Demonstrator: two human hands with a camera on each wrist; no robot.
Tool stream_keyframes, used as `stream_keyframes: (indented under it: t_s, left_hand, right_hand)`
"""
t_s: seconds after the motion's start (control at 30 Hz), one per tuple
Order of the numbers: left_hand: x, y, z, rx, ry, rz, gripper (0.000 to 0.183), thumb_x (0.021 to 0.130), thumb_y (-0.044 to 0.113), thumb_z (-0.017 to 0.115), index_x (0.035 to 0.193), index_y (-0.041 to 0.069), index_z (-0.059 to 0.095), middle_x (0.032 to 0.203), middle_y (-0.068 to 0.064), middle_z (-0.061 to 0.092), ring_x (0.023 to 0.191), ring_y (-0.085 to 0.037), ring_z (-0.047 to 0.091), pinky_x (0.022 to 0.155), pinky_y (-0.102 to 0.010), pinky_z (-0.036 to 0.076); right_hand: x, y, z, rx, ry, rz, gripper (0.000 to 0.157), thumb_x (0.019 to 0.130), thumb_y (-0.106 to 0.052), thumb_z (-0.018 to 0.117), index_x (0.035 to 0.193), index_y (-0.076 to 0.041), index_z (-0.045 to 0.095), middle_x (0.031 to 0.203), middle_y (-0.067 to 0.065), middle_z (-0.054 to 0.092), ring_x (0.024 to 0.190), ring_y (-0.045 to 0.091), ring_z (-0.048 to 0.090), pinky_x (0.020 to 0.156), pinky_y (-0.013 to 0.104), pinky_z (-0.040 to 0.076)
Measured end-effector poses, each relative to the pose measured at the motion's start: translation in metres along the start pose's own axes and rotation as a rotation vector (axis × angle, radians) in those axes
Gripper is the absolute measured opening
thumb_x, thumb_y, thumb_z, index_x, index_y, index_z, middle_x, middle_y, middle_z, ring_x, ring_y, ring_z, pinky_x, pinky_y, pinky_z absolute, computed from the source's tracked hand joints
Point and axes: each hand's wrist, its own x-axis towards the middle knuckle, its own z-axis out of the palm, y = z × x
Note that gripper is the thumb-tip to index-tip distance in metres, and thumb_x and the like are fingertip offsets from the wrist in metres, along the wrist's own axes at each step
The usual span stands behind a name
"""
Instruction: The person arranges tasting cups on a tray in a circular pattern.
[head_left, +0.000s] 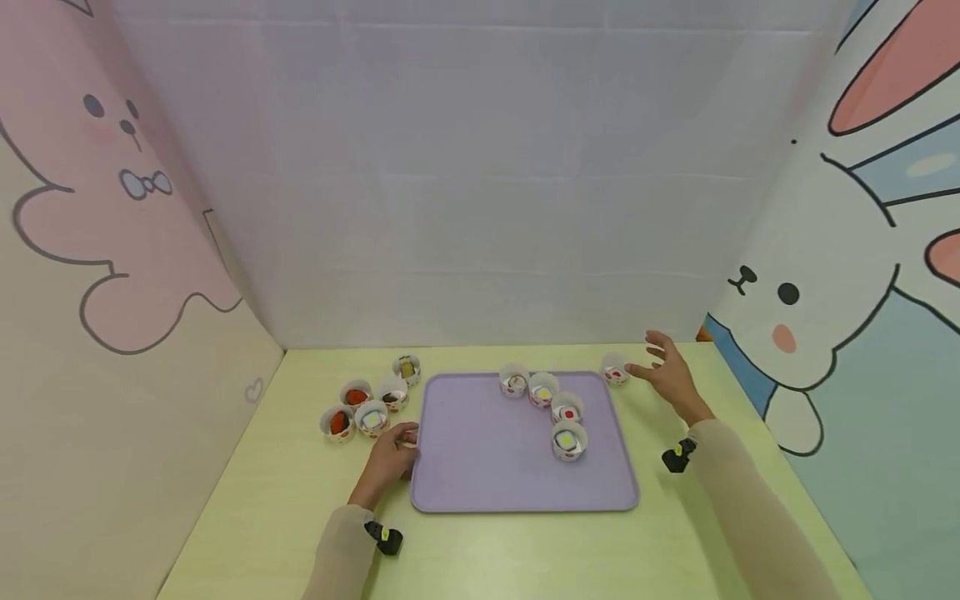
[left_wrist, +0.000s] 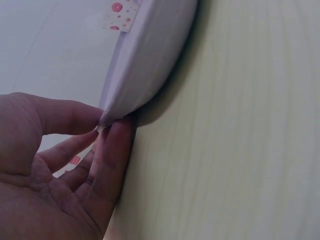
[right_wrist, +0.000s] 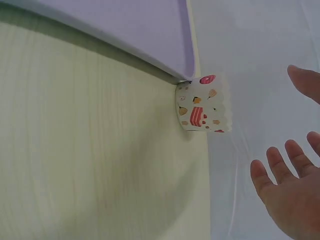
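A lilac tray [head_left: 487,467] lies on the table. At its left edge my left hand [head_left: 392,457] pinches the rim between thumb and fingers, as the left wrist view shows at the tray's side [left_wrist: 150,65]. Beyond the tray's far right corner stands a paper baking cup [head_left: 615,369] printed with cakes and doughnuts, something red and white inside it. My right hand [head_left: 670,379] hovers just right of this cup with fingers spread, holding nothing. In the right wrist view the cup [right_wrist: 202,105] stands upright at the tray's corner, apart from the hand [right_wrist: 295,190].
Several similar cups stand on the tray's right half, among them one with a yellow-and-white piece [head_left: 569,440] at the front. Left of the tray several more cups cluster, one [head_left: 337,423] with orange and dark contents. A white cloth wall [head_left: 480,208] closes off the back.
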Motion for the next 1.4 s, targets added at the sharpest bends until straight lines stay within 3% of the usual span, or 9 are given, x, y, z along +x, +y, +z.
stream_keyframes:
  t_s: [0.17,0.3,0.73,1.03,1.4]
  left_hand:
    - [-0.001,0.0,0.0,0.007,0.003,0.002,0.046,0.085,0.0,0.06,0.131,0.004,0.058,0.109,-0.013,0.06,0.076,-0.015,0.059,0.052,-0.033,0.054]
    - [-0.001,0.001,0.0,0.006,0.004,-0.005,0.046,0.085,0.0,0.06,0.131,0.004,0.058,0.109,-0.013,0.06,0.075,-0.015,0.059,0.052,-0.033,0.054]
    - [0.001,-0.002,0.001,0.011,-0.002,-0.008,0.047,0.086,0.001,0.06,0.132,0.005,0.057,0.112,-0.014,0.06,0.075,-0.016,0.059,0.052,-0.033,0.055]
    - [0.002,-0.002,0.0,0.011,0.004,-0.014,0.046,0.085,0.001,0.061,0.131,0.005,0.058,0.112,-0.014,0.06,0.074,-0.016,0.058,0.052,-0.032,0.054]
    - [0.001,-0.001,0.001,-0.017,0.009,-0.008,0.047,0.084,-0.002,0.061,0.131,0.003,0.058,0.11,-0.014,0.06,0.077,-0.016,0.059,0.051,-0.034,0.054]
  right_hand:
    - [0.003,0.013,0.008,-0.007,-0.057,0.048,0.092,0.09,-0.025,0.072,0.157,-0.009,0.011,0.161,0.022,0.019,0.146,0.045,0.023,0.117,0.057,0.026]
    - [0.006,0.021,0.014,-0.002,-0.081,0.092,0.093,0.091,-0.026,0.071,0.158,-0.012,0.008,0.162,0.02,0.017,0.146,0.044,0.021,0.113,0.058,0.032]
    - [0.01,0.04,0.033,-0.005,-0.095,0.174,0.094,0.09,-0.024,0.071,0.158,-0.009,0.008,0.161,0.023,0.017,0.145,0.045,0.024,0.109,0.062,0.035]
    - [0.015,0.042,0.038,-0.031,-0.056,0.177,0.088,0.09,-0.019,0.069,0.156,-0.005,0.014,0.157,0.028,0.022,0.142,0.045,0.03,0.108,0.058,0.038]
    - [0.02,0.046,0.045,-0.064,-0.052,0.168,0.085,0.09,-0.028,0.069,0.153,0.001,0.02,0.153,0.03,0.032,0.14,0.045,0.033,0.109,0.057,0.036]
